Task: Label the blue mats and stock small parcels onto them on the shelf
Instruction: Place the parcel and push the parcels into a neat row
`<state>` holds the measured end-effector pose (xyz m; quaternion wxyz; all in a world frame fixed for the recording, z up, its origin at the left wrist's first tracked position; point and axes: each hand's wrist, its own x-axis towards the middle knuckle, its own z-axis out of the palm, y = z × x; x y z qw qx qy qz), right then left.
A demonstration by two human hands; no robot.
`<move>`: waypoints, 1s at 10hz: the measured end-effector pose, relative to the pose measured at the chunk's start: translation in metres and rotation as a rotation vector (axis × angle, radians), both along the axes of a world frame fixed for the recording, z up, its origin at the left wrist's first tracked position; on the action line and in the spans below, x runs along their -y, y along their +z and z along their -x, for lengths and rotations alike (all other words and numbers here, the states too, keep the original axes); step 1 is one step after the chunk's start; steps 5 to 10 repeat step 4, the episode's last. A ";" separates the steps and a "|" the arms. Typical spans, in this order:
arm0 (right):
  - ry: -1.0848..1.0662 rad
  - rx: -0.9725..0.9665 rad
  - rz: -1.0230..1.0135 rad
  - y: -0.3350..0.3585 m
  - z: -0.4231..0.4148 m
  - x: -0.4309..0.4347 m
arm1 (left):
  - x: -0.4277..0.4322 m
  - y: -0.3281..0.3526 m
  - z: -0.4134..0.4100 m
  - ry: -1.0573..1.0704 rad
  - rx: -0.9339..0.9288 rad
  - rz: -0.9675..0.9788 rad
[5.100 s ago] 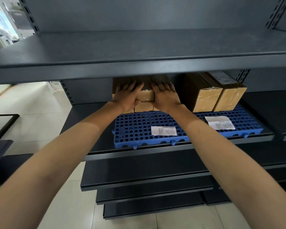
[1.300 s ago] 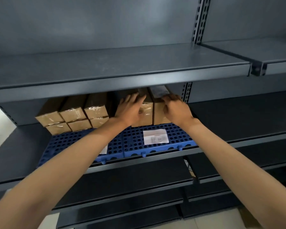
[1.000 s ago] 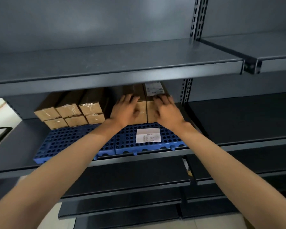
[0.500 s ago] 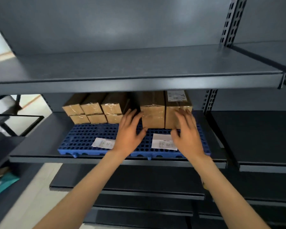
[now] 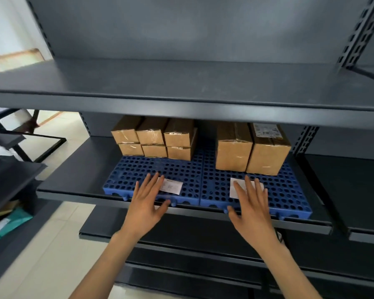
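Two blue perforated mats lie side by side on the dark shelf (image 5: 73, 182): the left mat (image 5: 138, 171) and the right mat (image 5: 289, 190). Several small brown parcels (image 5: 153, 137) are stacked in two layers at the back of the left mat. Two taller parcels (image 5: 252, 152) stand on the right mat. A white label (image 5: 172, 186) lies on the left mat and another label (image 5: 235, 186) on the right one. My left hand (image 5: 146, 203) and my right hand (image 5: 252, 207) hover flat with spread fingers over the mats' front edges, holding nothing.
An upper shelf (image 5: 181, 104) overhangs the parcels closely. Lower shelves (image 5: 181, 244) jut out below my wrists. A perforated upright (image 5: 304, 139) stands right of the mats. At the left are another dark rack (image 5: 9, 169) and a black frame (image 5: 41, 143) on the tiled floor.
Both hands have drawn back from the tall parcels on the right mat to the mats' front edge. The view has pulled away and now shows both mats whole.
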<state>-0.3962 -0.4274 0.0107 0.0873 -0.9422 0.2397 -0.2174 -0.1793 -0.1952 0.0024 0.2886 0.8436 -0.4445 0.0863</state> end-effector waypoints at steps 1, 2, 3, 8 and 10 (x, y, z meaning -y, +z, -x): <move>-0.043 -0.057 0.015 -0.006 -0.003 -0.005 | -0.006 -0.004 -0.010 -0.040 0.050 -0.070; -0.090 -0.046 0.032 -0.002 -0.005 -0.016 | -0.009 -0.005 -0.018 -0.078 0.080 -0.097; -0.129 -0.009 0.065 0.001 -0.009 -0.029 | -0.011 -0.006 -0.026 -0.133 0.118 -0.118; -0.130 0.031 0.065 0.005 -0.015 -0.052 | -0.020 -0.004 -0.025 -0.183 0.113 -0.083; -0.130 0.031 0.065 0.005 -0.015 -0.052 | -0.020 -0.004 -0.025 -0.183 0.113 -0.083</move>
